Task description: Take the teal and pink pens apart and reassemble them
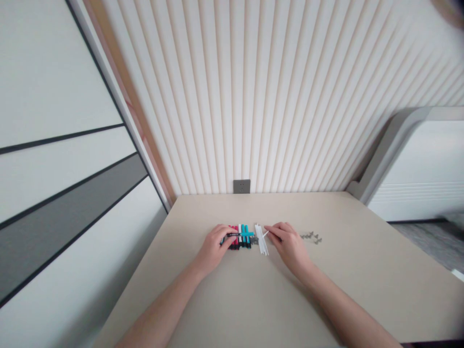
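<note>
My left hand (213,245) is closed on a black and teal marker pen (247,234), held level above a row of other markers. The row has pink-and-black markers (236,228), a white-and-black one (239,228) and teal-and-black ones (243,227) side by side on the table. In the fingertips of my right hand (291,245), closed in a pinch, is a short thin white stick (266,233). Just left of that hand lies a bundle of similar white sticks (261,245), roughly parallel.
Small grey pieces (310,236) lie on the beige table (232,295) right of my right hand, with more (254,240) between the markers and the sticks. A dark socket (241,186) sits on the ribbed wall behind. A white panelled cabinet (141,212) stands at left.
</note>
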Demonstrator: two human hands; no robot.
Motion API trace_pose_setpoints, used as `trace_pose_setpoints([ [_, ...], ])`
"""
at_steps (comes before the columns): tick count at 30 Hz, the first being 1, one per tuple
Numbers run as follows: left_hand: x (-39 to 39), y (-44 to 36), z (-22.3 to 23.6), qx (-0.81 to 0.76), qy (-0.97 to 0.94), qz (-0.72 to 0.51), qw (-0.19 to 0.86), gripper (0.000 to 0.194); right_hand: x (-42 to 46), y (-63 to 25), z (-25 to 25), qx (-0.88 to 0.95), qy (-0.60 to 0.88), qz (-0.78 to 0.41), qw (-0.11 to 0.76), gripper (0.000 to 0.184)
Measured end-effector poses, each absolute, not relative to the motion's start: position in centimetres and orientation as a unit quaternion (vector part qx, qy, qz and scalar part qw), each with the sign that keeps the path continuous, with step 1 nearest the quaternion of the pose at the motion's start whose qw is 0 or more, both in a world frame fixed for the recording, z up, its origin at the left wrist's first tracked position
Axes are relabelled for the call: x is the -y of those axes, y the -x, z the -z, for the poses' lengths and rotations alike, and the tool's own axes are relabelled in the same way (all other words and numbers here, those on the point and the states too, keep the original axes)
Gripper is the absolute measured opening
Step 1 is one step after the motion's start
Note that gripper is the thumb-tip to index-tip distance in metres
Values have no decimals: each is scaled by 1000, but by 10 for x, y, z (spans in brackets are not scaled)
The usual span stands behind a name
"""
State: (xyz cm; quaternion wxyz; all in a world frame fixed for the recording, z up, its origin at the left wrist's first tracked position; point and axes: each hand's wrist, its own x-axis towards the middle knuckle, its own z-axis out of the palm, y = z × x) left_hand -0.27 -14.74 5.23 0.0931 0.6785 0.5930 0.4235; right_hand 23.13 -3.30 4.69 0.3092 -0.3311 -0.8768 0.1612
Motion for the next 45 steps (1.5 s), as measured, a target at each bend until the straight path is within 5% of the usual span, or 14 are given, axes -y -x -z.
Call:
trace_pose_setpoints([
  [14,148,6,-53,-599,-672,-427,81,15,38,-231,-62,918,333,-76,202,27],
  [34,146,5,-49,-583,-701,-395,111,14,46,-225,-58,945,219,-76,231,33],
  [45,146,9,-51,-614,-649,-436,110,15,33,-233,-56,884,324,-166,292,27],
])
